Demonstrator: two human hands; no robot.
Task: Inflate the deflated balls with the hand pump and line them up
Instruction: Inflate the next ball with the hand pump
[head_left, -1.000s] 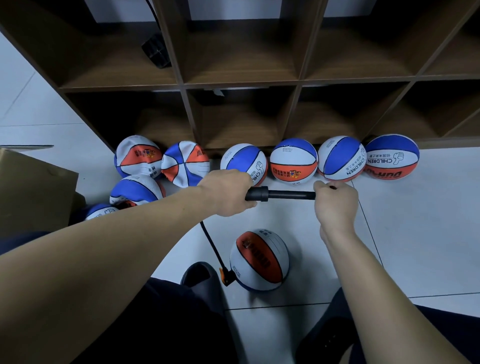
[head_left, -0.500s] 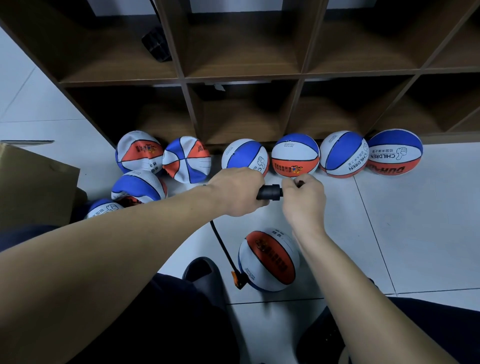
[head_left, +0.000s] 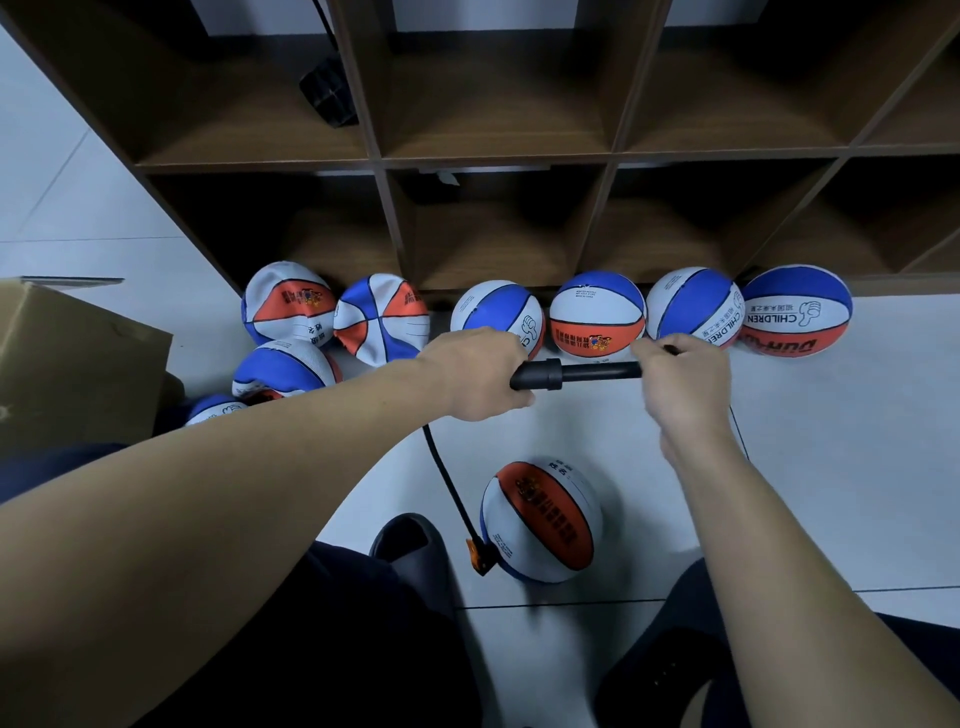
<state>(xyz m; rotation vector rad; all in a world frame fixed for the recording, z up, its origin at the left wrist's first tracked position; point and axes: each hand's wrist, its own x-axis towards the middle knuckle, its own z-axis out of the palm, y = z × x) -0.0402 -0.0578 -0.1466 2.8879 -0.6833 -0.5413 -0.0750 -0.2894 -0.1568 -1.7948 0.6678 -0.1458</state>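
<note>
Ball (head_left: 543, 519) under inflation lies on the floor (head_left: 831, 467) between the person's legs, close to the body, so the short black hose (head_left: 441, 478) can reach it; the hose ends in an orange connector (head_left: 479, 556) that sits at the ball's left side, probably at the valve. The hand pump (head_left: 574, 373) is held level above the ball. The left hand (head_left: 480, 376) is closed around the pump body to keep it steady, and the right hand (head_left: 680, 371) is closed around the handle at the other end, with the rod drawn out between them, so the two hands are apart. I judge this as the middle of a pumping stroke. Four round balls (head_left: 597, 314) stand in a row against the foot of the wooden shelf (head_left: 493, 156), which stops them from rolling. To the left, the wrinkled, flat balls (head_left: 382, 319) lie in a loose heap beside a cardboard box (head_left: 67, 364), likely waiting for their turn
</note>
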